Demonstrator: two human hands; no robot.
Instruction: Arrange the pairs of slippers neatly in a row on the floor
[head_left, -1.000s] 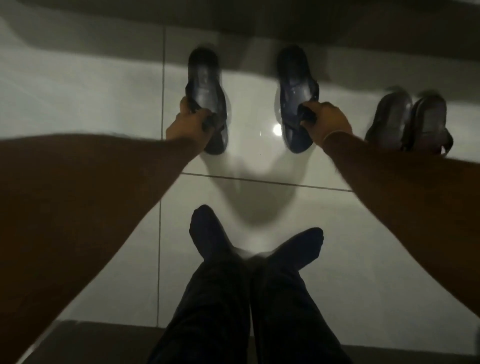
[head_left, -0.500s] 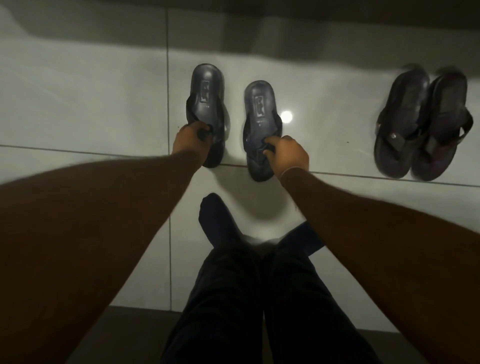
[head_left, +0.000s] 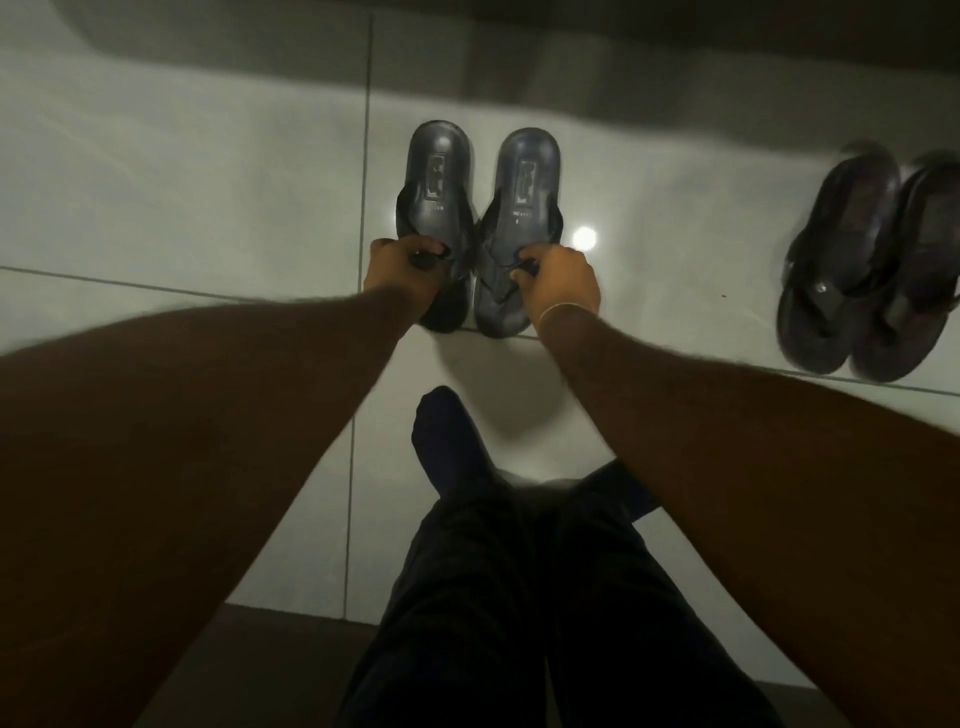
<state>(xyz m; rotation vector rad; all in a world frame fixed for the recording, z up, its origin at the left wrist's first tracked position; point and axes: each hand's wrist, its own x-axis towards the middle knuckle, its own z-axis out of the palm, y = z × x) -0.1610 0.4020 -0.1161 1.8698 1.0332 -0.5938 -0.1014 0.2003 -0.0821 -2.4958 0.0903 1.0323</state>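
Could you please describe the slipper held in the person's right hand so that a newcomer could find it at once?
Start from the pale tiled floor and find the two dark pairs of slippers lying on it. Take the pair in the middle, ahead of the person's legs, not the brown pair at the right edge. The slipper wanted is the right-hand one there, its strap pinched by the right hand, nearest the bright light spot.

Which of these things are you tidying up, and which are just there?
Part of the job:
- left slipper, held by the left hand
- right slipper, held by the right hand
- brown pair, side by side on the floor to the right

Just there:
- tiled floor
- the person's own legs
- light glare on the tile
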